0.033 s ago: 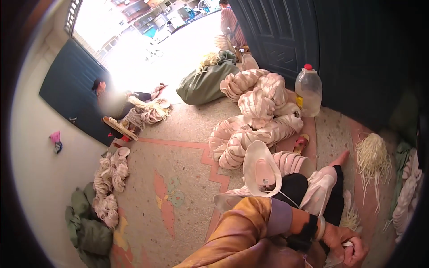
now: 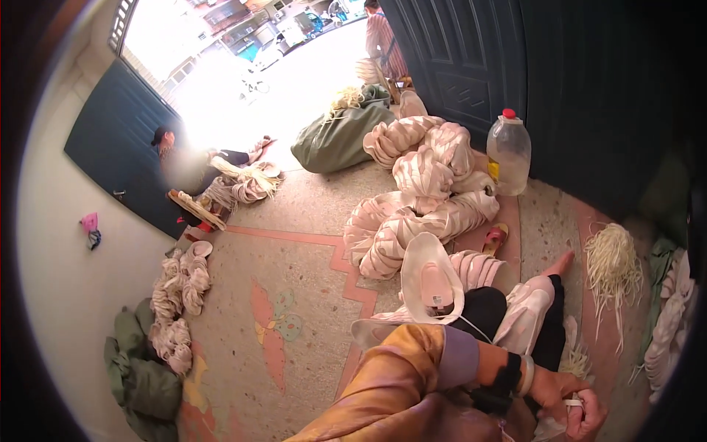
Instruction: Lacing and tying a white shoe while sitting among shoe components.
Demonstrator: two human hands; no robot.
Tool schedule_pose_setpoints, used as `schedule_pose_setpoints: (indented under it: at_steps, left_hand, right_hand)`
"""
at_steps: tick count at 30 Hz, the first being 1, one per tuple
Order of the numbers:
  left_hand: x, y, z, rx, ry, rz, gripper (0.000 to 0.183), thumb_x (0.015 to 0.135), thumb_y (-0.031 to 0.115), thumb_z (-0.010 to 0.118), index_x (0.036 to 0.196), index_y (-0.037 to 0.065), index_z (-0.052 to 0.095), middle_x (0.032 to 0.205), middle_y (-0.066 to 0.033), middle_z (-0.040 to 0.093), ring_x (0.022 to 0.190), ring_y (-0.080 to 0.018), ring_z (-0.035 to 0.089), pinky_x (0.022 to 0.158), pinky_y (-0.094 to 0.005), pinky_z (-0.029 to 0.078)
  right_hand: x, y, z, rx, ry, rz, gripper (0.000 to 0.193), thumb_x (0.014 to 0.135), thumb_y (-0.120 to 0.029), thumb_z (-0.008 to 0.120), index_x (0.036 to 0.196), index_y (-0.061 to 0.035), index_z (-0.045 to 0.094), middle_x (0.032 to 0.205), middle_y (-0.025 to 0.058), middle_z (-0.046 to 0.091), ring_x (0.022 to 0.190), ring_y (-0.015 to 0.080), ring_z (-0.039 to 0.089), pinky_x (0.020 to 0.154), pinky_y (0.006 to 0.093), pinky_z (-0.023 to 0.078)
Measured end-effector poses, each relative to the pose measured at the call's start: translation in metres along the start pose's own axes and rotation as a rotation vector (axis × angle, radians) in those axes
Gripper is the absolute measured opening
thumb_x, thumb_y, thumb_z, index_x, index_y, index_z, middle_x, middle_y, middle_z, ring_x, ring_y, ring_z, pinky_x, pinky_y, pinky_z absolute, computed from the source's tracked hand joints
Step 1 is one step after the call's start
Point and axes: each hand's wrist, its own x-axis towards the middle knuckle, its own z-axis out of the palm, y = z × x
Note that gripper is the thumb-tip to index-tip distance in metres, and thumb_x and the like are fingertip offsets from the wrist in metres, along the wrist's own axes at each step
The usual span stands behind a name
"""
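Hands first: only one shows clearly, low at the right edge, the hand [image 2: 571,409] at the end of an orange sleeve with a black wrist strap and a pale bangle. Its fingers are curled tight around a thin white strip [image 2: 573,402]. Which hand this is, left or right, I cannot tell; the arm crosses from lower centre toward the right. The other hand is not in view.

One white hat-shaped piece [image 2: 431,283] stands tilted on the person's lap, just above the sleeve, with a thin white thread running down from it toward the wrist.

Counts: one clear plastic jug [image 2: 508,153] with a red cap, upright by the dark blue door [image 2: 471,51]. One big heap of stacked pale hat pieces [image 2: 420,191] on the floor between jug and lap. One loose bundle of pale straw strips [image 2: 611,269] at right. One green sack [image 2: 339,136] near the doorway. Two smaller stacks [image 2: 177,309] along the left wall beside green cloth [image 2: 140,376]. One other person [image 2: 177,158] sits by the open doorway, well apart.
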Motion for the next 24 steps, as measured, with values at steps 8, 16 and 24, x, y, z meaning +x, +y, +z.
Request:
schedule_pose_setpoints:
  at_steps: [8, 16, 24]
  left_hand:
    - [-0.097, 0.043, -0.038, 0.434, 0.293, 0.083, 0.013, 0.085, 0.01, 0.055, 0.082, -0.002, 0.058, 0.065, 0.0006, 0.051, 0.065, -0.0084, 0.047, 0.058, -0.0262, 0.041]
    - [-0.162, 0.055, -0.052, 0.315, 0.399, -0.144, 0.017, 0.087, 0.014, 0.054, 0.075, 0.004, 0.06, 0.056, 0.0044, 0.047, 0.046, -0.0029, 0.045, 0.041, -0.0187, 0.036]
    - [-0.106, 0.002, -0.048, 0.456, 0.448, -0.027, 0.012, 0.083, 0.01, 0.056, 0.075, 0.001, 0.059, 0.057, -0.0008, 0.052, 0.051, -0.008, 0.051, 0.046, -0.0248, 0.041]
  right_hand:
    - [-0.005, 0.151, -0.013, 0.5, 0.282, 0.554, 0.019, 0.087, -0.018, 0.049, 0.084, -0.0018, 0.058, 0.063, -0.0035, 0.039, 0.057, 0.0085, 0.039, 0.054, 0.0238, 0.034]
    - [-0.105, 0.439, 0.026, 0.065, 0.427, 0.686, 0.025, 0.08, -0.008, 0.051, 0.102, 0.0036, 0.055, 0.085, 0.008, 0.055, 0.076, 0.0224, 0.054, 0.068, 0.0329, 0.044]
    - [0.056, 0.1, 0.099, 0.407, -0.079, 0.157, 0.032, 0.077, -0.006, 0.051, 0.107, 0.0032, 0.055, 0.099, 0.0119, 0.06, 0.096, 0.0247, 0.056, 0.09, 0.0313, 0.039]
